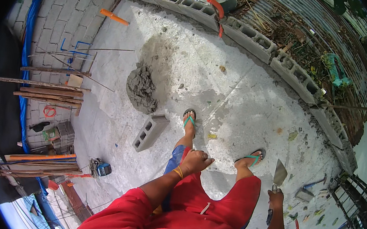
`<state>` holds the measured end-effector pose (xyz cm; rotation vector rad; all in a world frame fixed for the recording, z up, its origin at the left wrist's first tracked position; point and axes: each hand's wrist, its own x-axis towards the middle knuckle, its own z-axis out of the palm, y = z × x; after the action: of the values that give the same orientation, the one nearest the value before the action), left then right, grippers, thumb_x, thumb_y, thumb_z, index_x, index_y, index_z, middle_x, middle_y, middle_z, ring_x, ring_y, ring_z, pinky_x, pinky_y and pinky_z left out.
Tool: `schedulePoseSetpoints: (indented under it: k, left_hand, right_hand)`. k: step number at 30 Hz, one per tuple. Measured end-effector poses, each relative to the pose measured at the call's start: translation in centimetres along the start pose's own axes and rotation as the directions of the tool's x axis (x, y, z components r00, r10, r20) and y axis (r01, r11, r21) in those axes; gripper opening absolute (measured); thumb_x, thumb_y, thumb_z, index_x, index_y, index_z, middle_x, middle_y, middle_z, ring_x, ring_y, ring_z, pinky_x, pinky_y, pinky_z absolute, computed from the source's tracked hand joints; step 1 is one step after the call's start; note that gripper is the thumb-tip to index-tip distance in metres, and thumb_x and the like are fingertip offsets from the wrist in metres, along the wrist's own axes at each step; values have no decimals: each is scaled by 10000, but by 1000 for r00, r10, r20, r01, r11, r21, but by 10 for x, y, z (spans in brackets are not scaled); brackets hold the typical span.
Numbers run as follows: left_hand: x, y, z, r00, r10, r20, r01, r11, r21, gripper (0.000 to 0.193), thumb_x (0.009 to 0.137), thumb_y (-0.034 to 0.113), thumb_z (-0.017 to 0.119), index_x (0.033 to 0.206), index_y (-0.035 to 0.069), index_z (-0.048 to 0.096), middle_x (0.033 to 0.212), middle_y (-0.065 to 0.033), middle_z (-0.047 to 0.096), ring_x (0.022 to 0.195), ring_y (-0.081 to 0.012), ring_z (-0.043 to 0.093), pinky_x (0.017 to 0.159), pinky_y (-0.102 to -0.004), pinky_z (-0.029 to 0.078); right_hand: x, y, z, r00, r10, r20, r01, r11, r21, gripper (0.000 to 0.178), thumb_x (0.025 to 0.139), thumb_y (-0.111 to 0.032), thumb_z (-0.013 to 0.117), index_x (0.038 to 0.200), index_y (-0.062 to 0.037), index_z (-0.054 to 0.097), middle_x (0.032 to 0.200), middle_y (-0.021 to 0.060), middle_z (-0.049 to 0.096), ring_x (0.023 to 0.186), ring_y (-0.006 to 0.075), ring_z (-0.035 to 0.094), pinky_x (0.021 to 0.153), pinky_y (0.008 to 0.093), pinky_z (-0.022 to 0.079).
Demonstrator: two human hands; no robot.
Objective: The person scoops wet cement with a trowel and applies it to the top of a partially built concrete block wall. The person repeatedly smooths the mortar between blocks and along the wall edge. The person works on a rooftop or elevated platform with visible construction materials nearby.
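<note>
My right hand (275, 199) is wrapped round the handle of a pointed trowel (280, 173), its grey blade directed away from me and a dark end showing below the hand. In front of my body, my left hand (195, 161) is closed, with nothing seen in its fingers; a yellow band circles that wrist. Ahead and to the left, a heap of wet grey mortar (141, 88) lies on the concrete floor. Between it and my legs rests a hollow concrete block (150, 132), lying on its side with its holes showing.
A low wall of hollow blocks (250, 36) curves along the far and right sides, an orange pipe (215, 8) standing by it. Wooden boards (51, 97) and thin rods lie at the left. A hammer-like tool (316, 182) and another block (304, 194) are at the right.
</note>
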<state>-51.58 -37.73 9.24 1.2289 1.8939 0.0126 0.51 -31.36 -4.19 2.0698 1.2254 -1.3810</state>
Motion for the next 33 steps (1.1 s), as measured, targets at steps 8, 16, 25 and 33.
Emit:
schedulePoseSetpoints:
  k: [8, 16, 25, 33]
  left_hand:
    - [18, -198, -41, 998, -38, 42, 54, 883, -466, 507, 947, 510, 683, 820, 22, 738, 864, -216, 721, 859, -415, 708, 796, -508, 564]
    - [121, -415, -143, 991, -111, 71, 131, 761, -635, 443, 959, 452, 674, 1128, 44, 706, 1165, -215, 694, 1079, -425, 676, 922, -528, 542]
    - [194, -509, -130, 967, -202, 154, 234, 473, -850, 515, 961, 395, 653, 1322, 34, 587, 1261, -239, 666, 1142, -430, 668, 956, -537, 537]
    - [225, -512, -141, 902, -431, -26, 27, 117, -993, 461, 942, 307, 689, 1279, 10, 587, 1194, -246, 676, 1082, -453, 677, 901, -542, 561]
  right_hand:
    - [-9, -369, 100, 943, -305, 136, 325, 741, -588, 667, 806, -295, 824, 1300, 63, 554, 1054, 327, 721, 975, 467, 728, 855, 496, 584]
    - [-45, -759, 460, 719, -409, 562, 672, 203, -712, 607, 850, -258, 774, 1343, 16, 551, 1059, 309, 724, 1043, 481, 699, 918, 530, 562]
    - [-21, -1108, 928, 335, -528, 780, 600, -520, -609, 492, 945, -112, 567, 1417, 21, 527, 1166, 263, 727, 1106, 403, 716, 926, 497, 588]
    - [51, -980, 914, 511, -311, 802, 529, -621, -578, 630, 977, -183, 572, 1498, 125, 396, 1175, 356, 694, 1157, 428, 700, 930, 454, 595]
